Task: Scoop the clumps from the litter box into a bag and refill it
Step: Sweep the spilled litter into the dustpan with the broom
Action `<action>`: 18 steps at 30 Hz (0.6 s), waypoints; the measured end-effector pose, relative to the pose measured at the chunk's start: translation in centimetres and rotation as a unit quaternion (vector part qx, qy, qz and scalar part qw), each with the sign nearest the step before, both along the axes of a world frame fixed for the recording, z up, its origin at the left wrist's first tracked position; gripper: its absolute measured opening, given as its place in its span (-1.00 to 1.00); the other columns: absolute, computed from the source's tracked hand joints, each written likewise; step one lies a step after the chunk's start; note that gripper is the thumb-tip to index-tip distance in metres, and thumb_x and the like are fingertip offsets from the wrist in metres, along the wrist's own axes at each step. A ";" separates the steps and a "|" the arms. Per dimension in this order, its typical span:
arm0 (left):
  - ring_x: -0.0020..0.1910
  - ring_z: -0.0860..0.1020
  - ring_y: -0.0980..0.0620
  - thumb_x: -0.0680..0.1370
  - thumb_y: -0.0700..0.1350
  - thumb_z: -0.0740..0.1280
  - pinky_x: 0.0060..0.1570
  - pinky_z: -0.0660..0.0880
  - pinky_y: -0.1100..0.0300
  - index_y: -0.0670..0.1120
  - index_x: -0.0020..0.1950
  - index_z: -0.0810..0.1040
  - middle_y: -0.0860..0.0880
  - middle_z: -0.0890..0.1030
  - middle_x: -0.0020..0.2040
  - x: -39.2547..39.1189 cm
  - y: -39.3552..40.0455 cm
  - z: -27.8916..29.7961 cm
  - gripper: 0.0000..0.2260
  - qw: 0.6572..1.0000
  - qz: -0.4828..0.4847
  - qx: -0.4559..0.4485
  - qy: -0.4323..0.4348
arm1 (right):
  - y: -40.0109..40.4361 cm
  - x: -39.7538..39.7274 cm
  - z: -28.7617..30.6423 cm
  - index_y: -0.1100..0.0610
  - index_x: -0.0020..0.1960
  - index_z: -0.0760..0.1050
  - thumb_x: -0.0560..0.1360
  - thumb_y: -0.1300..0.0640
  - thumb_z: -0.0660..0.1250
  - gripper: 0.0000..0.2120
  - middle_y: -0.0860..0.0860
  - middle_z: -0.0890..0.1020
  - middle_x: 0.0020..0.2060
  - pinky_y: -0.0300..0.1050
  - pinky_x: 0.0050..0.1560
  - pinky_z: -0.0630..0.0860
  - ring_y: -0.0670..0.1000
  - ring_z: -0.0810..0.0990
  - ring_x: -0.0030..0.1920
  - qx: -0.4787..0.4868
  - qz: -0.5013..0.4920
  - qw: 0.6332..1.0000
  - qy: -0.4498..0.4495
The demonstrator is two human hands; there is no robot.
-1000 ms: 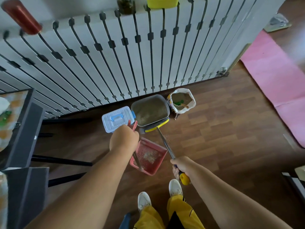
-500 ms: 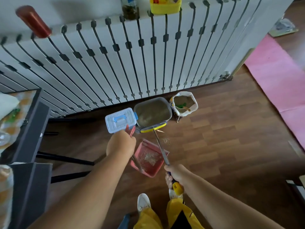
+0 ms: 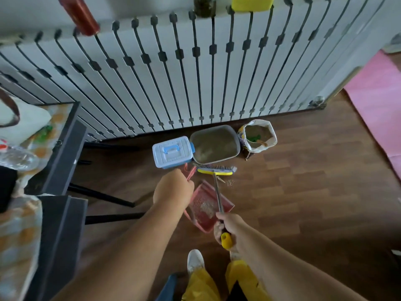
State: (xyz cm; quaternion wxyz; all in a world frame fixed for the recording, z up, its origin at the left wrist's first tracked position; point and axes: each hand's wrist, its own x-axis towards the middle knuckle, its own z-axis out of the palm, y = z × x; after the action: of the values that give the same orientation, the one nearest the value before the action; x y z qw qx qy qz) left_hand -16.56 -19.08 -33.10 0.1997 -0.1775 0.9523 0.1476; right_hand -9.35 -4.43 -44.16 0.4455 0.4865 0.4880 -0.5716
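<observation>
Grey plastic litter box point(image 3: 216, 144): on floor at railing foot, beside open litter bag point(image 3: 258, 135). Yellow-headed brush point(image 3: 216, 170) has shifted off the box rim onto floor; right hand point(image 3: 230, 230) fingers clamped on handle. Left hand point(image 3: 173, 187) fingers apparently gripping pink dustpan point(image 3: 206, 208) handle. Spill sweeping continues.

Both bare forearms reach up from the bottom of the frame toward its middle. The left hand point(image 3: 173, 187) sits just left of centre, back of the hand toward the camera, fingers curled round a thin red handle point(image 3: 191, 173) that shows above its knuckles. The right hand point(image 3: 231, 230) lies lower and right of centre, fist closed round a slim metal shaft point(image 3: 217, 195) with a yellow end point(image 3: 226, 240) sticking out below it. The two hands are apart.
</observation>
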 end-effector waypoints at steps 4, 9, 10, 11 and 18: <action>-0.17 0.58 -0.08 0.56 -0.04 0.28 -0.20 0.54 0.08 -0.08 -0.02 0.51 -0.03 0.55 -0.20 0.6 0.3 0.1 -0.88 0.999 -0.031 0.008 -0.003 | -2.8 -3.8 0.7 0.17 -0.31 0.30 0.64 0.16 0.16 -0.66 0.02 0.34 -0.58 -0.30 -0.60 0.30 -0.04 0.33 -0.63 -0.021 -0.003 1.000 0.019; -0.22 0.56 -0.08 0.58 -0.05 0.28 -0.33 0.40 0.12 -0.09 -0.05 0.49 -0.03 0.51 -0.24 0.5 -0.9 0.1 -0.88 0.998 -0.060 -0.006 -0.002 | -2.0 -2.6 -0.8 0.27 0.15 0.50 0.65 0.13 0.16 -0.75 0.06 0.50 -0.38 -0.24 -0.59 0.45 -0.05 0.50 -0.55 0.068 0.187 0.978 0.068; -0.22 0.55 -0.08 0.57 -0.05 0.29 -0.34 0.38 0.13 -0.09 -0.05 0.48 -0.03 0.50 -0.25 0.5 -1.2 0.1 -0.88 0.998 -0.069 -0.008 -0.002 | -0.8 -1.3 -1.3 0.33 0.10 0.52 0.67 0.12 0.14 -0.71 0.10 0.54 -0.46 -0.15 -0.53 0.51 0.00 0.51 -0.57 0.083 0.215 0.972 0.053; -0.23 0.55 -0.07 0.57 -0.04 0.29 -0.34 0.39 0.13 -0.08 -0.06 0.48 -0.02 0.49 -0.26 0.5 -1.6 0.1 -0.88 0.997 -0.074 -0.009 -0.003 | 0.6 -0.2 -1.9 0.34 -0.06 0.53 0.67 0.12 0.13 -0.66 0.12 0.53 -0.55 -0.12 -0.48 0.52 0.04 0.49 -0.58 0.103 0.243 0.964 0.036; -0.27 0.54 -0.04 0.57 -0.05 0.29 -0.32 0.42 0.13 -0.08 -0.07 0.48 -0.03 0.51 -0.26 1.0 -1.7 0.9 -0.89 0.994 -0.109 -0.005 -0.003 | 8.9 3.4 -1.2 0.24 -0.35 0.37 0.63 0.14 0.22 -0.61 0.08 0.41 -0.53 -0.14 -0.45 0.32 -0.01 0.37 -0.54 0.131 0.159 0.978 -0.015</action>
State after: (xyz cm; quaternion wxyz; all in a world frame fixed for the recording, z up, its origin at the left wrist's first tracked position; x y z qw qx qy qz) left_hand -15.51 -20.82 -32.22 0.2169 -0.0741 0.9660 0.1195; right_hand -5.91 4.43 -45.37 0.4705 0.4654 0.6231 -0.4168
